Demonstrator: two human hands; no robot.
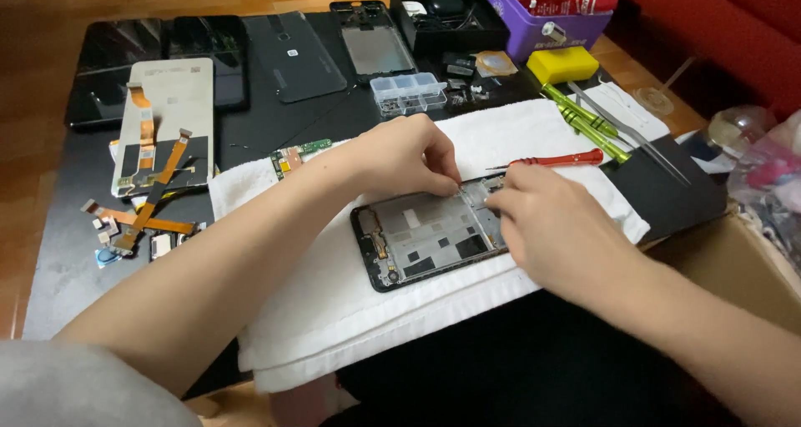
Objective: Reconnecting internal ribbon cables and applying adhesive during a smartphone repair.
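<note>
Head view, looking down at a dark table [58, 268] crowded with phone parts. A person works on an opened phone [430, 242] lying face down on a white towel [334, 302] in the middle, just in front of them. Its back cover is off and the inner frame and shields are bare. By the look of it, disassembly is well under way while small parts at the phone's top end remain in place.

The left hand [405, 156] pinches its fingertips at the phone's upper edge; what it grips, if anything, is too small to tell. The right hand [546, 227] rests curled over the phone's top right corner; whether it holds anything cannot be told.

A red screwdriver [555, 159] lies on the towel just beyond the right hand. Green tools [584, 123] and tweezers [634, 143] lie further right. A clear parts box [409, 92] sits beyond the left hand. To the left are a screen panel [163, 127] and orange flex cables [142, 218].

Open room is the bare towel left of and below the phone. The table's near edge lies close under the forearms.
</note>
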